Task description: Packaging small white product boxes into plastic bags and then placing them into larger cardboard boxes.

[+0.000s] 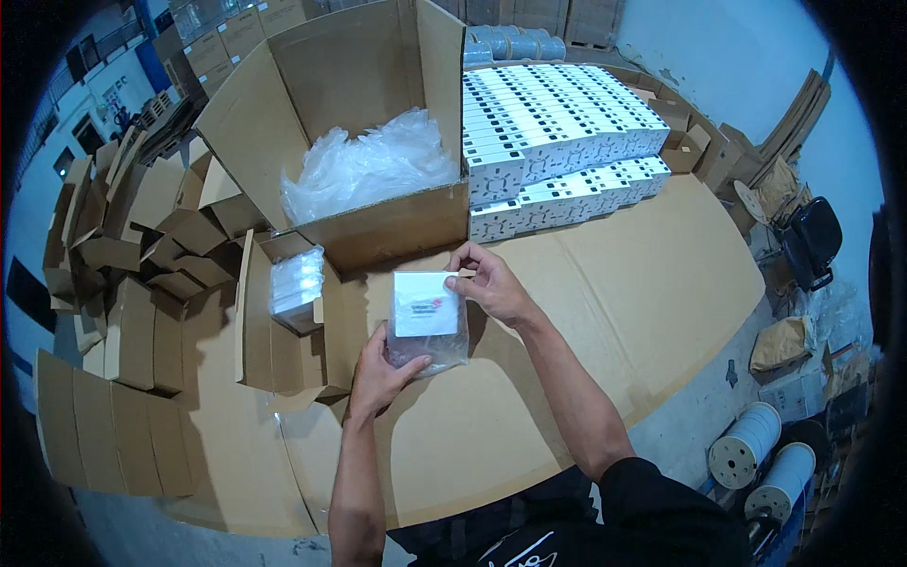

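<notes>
Left fingers grasp bag; right fingers pinch card corner, over tabletop. Card overlaps bag's upper part; complete insertion cannot be confirmed. Wrapped stack occupies small carton; loose bags remain in large carton.

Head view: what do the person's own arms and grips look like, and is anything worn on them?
The left grip and right grip are ungloved human hands. The left forearm and right forearm are bare, with nothing visible at the wrists. A plain black sleeve covers the right arm above the elbow; no left sleeve shows.
</notes>
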`<move>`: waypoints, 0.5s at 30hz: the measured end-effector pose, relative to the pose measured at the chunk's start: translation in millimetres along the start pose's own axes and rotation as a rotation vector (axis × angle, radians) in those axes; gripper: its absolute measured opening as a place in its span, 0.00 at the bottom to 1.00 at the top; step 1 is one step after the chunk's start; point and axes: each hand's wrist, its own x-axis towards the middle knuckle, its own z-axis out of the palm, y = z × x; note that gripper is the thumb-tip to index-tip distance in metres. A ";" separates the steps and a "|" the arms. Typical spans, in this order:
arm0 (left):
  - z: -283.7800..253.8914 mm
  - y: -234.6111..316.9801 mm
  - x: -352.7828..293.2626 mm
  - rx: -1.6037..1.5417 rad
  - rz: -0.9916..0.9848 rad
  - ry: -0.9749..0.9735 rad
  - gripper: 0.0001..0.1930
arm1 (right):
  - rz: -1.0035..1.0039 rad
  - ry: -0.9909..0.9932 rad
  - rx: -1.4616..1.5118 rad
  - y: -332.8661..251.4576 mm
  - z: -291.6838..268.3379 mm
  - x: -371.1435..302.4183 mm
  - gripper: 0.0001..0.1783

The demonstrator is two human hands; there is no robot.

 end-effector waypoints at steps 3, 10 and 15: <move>5.1 -1.7 1.3 -0.042 0.007 0.045 0.25 | 0.003 -0.038 0.079 1.7 1.9 -0.2 0.11; 8.4 -16.7 26.5 -0.150 -0.087 0.171 0.16 | 0.071 -0.074 -0.021 8.4 0.3 1.1 0.11; 5.2 -29.0 41.6 -0.253 -0.035 0.263 0.17 | 0.163 0.111 0.044 12.1 11.9 -2.7 0.12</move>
